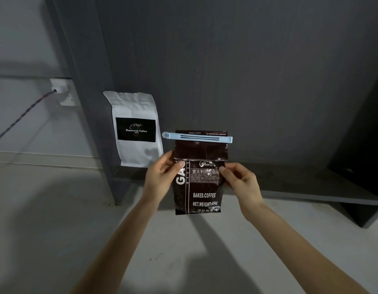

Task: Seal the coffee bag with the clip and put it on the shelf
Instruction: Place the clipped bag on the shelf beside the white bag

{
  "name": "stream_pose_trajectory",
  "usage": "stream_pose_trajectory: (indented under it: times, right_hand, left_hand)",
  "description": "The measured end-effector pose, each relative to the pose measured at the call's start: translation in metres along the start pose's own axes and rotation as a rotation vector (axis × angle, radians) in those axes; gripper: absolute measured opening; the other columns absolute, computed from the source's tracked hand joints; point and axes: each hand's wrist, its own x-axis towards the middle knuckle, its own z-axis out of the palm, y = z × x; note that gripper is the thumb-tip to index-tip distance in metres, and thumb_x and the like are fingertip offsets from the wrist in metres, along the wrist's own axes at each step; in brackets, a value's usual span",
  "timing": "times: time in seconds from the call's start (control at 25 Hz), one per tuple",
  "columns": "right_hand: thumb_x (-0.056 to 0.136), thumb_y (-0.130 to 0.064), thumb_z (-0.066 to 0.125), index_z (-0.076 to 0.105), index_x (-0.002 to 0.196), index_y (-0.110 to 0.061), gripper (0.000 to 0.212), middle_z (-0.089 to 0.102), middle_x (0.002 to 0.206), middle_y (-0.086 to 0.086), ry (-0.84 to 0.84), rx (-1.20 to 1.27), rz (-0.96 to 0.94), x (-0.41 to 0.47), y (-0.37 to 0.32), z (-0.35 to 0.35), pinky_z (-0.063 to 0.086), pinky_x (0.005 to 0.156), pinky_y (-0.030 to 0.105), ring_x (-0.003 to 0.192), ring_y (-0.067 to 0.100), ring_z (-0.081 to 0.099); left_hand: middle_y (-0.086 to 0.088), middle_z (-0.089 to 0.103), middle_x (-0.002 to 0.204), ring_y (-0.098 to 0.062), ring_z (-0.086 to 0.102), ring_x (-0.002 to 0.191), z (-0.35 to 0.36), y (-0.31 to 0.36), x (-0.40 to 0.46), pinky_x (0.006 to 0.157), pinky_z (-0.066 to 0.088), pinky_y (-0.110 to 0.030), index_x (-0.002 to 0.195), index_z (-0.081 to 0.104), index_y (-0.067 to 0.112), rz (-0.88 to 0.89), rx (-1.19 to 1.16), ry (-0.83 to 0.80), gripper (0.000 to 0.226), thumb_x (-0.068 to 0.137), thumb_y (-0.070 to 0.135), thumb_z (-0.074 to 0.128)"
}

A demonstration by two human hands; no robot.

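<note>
A dark brown coffee bag with white lettering is held upright in the air in front of a low grey shelf. A pale blue clip is clamped level across the bag's folded top. My left hand grips the bag's left edge, thumb on the front. My right hand pinches its right edge at about the same height. The bag's bottom hangs free above the floor.
A white coffee bag with a black label stands at the shelf's left end, against the dark back panel. A grey upright post borders the shelf on the left. A wall socket with a cable is farther left. Pale floor lies below.
</note>
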Motion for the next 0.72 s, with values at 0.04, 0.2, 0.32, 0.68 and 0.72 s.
stream_pose_trajectory:
  times: [0.04, 0.2, 0.32, 0.68, 0.72]
  right_hand:
    - [0.083, -0.015, 0.059, 0.062, 0.069, -0.021, 0.015, 0.059, 0.073, 0.006, 0.002, 0.024, 0.001, 0.003, -0.004, 0.002, 0.049, 0.066, 0.022, 0.069, 0.015, 0.054]
    - [0.084, -0.017, 0.057, 0.061, 0.071, -0.023, 0.015, 0.061, 0.071, -0.001, 0.040, 0.018, -0.037, 0.015, -0.010, 0.012, 0.046, 0.059, 0.014, 0.066, 0.008, 0.057]
    - [0.083, -0.018, 0.058, 0.062, 0.072, -0.024, 0.014, 0.063, 0.072, -0.003, 0.053, 0.005, -0.072, 0.027, -0.012, 0.019, 0.046, 0.056, 0.011, 0.065, 0.006, 0.057]
    - [0.083, -0.020, 0.058, 0.061, 0.073, -0.028, 0.013, 0.065, 0.076, 0.000, 0.075, -0.016, -0.072, 0.082, -0.005, 0.046, 0.050, 0.075, 0.030, 0.071, 0.012, 0.060]
    - [0.083, -0.021, 0.058, 0.061, 0.074, -0.028, 0.012, 0.065, 0.076, 0.000, 0.075, -0.023, -0.077, 0.087, -0.004, 0.048, 0.050, 0.076, 0.030, 0.072, 0.013, 0.060]
  left_hand:
    - [0.002, 0.062, 0.082, 0.004, 0.062, 0.075, -0.002, 0.002, 0.003, 0.072, 0.049, -0.008, 0.114, 0.056, 0.013, -0.002, -0.026, -0.019, 0.033, 0.081, 0.007, 0.059]
    - [0.007, 0.062, 0.101, 0.004, 0.061, 0.089, -0.007, 0.001, 0.008, 0.079, 0.048, -0.009, 0.125, 0.044, 0.015, 0.010, -0.014, -0.116, 0.047, 0.082, 0.002, 0.056]
    - [0.002, 0.058, 0.112, -0.002, 0.057, 0.096, -0.009, -0.008, 0.016, 0.076, 0.046, -0.005, 0.132, 0.035, 0.014, 0.002, 0.033, -0.111, 0.055, 0.083, 0.000, 0.055]
    - [-0.001, 0.057, 0.108, -0.011, 0.054, 0.100, -0.010, -0.035, 0.056, 0.072, 0.044, -0.001, 0.117, 0.049, 0.006, -0.065, 0.145, 0.052, 0.039, 0.080, 0.007, 0.060]
    - [0.000, 0.056, 0.108, -0.010, 0.053, 0.100, -0.009, -0.036, 0.060, 0.074, 0.044, -0.004, 0.118, 0.049, 0.006, -0.070, 0.166, 0.088, 0.039, 0.080, 0.007, 0.060]
